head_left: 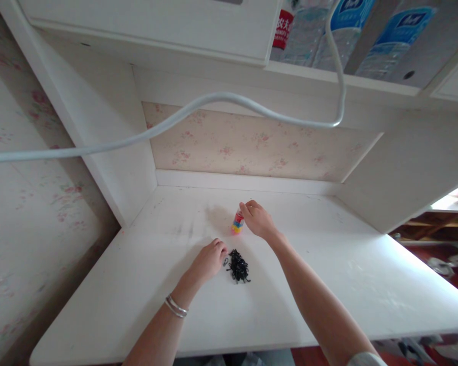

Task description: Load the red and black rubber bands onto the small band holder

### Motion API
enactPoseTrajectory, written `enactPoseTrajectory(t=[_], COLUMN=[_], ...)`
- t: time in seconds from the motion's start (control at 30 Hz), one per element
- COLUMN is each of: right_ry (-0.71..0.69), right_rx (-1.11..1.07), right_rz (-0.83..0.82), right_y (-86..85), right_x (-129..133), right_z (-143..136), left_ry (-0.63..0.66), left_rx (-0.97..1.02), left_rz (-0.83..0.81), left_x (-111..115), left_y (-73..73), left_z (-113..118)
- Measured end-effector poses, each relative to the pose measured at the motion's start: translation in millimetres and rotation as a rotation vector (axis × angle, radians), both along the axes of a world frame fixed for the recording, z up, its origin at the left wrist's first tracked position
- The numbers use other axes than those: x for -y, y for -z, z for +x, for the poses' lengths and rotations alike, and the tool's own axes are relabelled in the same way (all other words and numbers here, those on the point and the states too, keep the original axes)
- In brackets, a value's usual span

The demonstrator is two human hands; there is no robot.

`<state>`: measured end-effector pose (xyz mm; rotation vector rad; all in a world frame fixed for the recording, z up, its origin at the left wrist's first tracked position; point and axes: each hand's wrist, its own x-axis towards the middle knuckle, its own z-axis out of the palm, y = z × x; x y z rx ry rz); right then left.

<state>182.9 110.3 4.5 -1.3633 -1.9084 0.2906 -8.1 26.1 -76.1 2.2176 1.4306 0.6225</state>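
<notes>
Right hand (257, 218), its grip closed about the top of the colourful container (237, 222), far of the black pile (238, 266) on the white surface (282, 300). Left hand (212, 258) at the pile's left edge, fingers curled; whether they grip anything cannot be told. A steady container and light fingertips should limit scatter.

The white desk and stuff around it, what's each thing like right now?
Right hand: gripping the colourful tube's top
Colourful tube: held, its lid hidden
Left hand: fingers curled beside the black pieces
Black pieces: loosely heaped
Silver bracelets: worn on the left wrist
White cable: curving, unsupported midway
Water bottles: shelved
</notes>
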Motion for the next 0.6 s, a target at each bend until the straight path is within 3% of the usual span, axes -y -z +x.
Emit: enactPoseTrajectory(t=[0.3, 0.5, 0.6], right_ry=[0.08, 0.03, 0.004], right_rx=[0.093, -0.047, -0.136], right_rz=[-0.024, 0.138, 0.14], right_y=[-13.0, -9.7, -2.2], right_x=[8.3, 21.2, 28.5], right_z=[-0.9, 4.7, 9.0], left_ry=[-0.058, -0.121, -0.14], left_rx=[0.053, 0.103, 0.125], left_rz=[0.027, 0.083, 0.097], left_x=[-6.3, -8.2, -9.6], left_y=[4.8, 5.4, 6.5], left_z=[-0.2, 0.9, 2.2])
